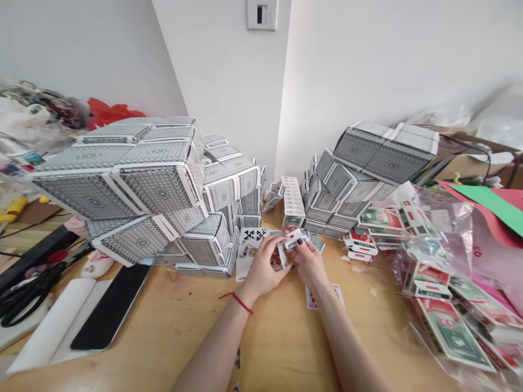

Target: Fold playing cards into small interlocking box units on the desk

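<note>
L hand (265, 265) & R hand (308, 261) both gripping cards (292, 237); L arm bump could topple overhanging card-block stack (157, 188), scene L.

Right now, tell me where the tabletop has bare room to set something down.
Barring small specks, bare table shows between the black phone and left forearm, and between the right forearm and red-and-green card boxes. It is crowded around the left hand and right hand: loose playing cards, with grey patterned stacks on both sides.
</note>
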Tool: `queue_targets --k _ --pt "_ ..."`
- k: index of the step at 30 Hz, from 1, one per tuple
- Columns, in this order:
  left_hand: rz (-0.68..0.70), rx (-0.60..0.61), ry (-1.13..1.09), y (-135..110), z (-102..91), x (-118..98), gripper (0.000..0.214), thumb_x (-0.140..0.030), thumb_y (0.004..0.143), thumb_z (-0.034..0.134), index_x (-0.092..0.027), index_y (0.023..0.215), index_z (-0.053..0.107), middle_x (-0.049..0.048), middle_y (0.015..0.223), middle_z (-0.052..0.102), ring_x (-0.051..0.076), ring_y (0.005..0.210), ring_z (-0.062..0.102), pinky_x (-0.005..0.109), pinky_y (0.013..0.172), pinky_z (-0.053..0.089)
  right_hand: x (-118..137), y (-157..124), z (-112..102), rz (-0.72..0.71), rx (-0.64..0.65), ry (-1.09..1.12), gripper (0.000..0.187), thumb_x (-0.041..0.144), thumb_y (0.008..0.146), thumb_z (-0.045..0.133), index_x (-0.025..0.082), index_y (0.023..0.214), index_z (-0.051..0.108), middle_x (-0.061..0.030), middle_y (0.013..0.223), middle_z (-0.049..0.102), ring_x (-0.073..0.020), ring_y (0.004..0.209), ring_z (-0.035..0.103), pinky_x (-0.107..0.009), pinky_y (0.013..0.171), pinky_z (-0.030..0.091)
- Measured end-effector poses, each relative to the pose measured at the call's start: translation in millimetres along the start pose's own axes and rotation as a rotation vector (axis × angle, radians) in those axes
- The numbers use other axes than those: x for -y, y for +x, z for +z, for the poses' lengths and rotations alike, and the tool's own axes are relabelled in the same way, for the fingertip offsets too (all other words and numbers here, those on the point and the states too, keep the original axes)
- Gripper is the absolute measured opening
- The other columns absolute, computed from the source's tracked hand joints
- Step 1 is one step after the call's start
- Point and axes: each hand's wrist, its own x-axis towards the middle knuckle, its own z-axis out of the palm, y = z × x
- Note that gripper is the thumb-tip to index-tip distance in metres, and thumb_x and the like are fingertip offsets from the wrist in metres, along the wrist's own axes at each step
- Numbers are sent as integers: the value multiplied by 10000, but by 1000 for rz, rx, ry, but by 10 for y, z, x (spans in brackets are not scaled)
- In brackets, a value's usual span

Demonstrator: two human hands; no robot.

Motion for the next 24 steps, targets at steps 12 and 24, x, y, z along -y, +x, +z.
queue_targets --k 12,24 --pt "-48 -41 94 -19 -32 55 646 -15 612 513 -256 1204 424 77 1169 379 224 1086 429 374 910 407 -70 -34 27 -12 98 -319 392 360 651 675 193 1002 628 -52 1020 649 -252 967 572 -384 859 433" --pt "-83 -24 117 -30 -16 63 636 -26 623 510 -258 1207 413 78 1158 338 207 1040 444 345 875 423 -5 -49 44 -8 124 -444 344 388 680 641 200 967 649 -41 934 673 -238 951 569 -351 826 433"
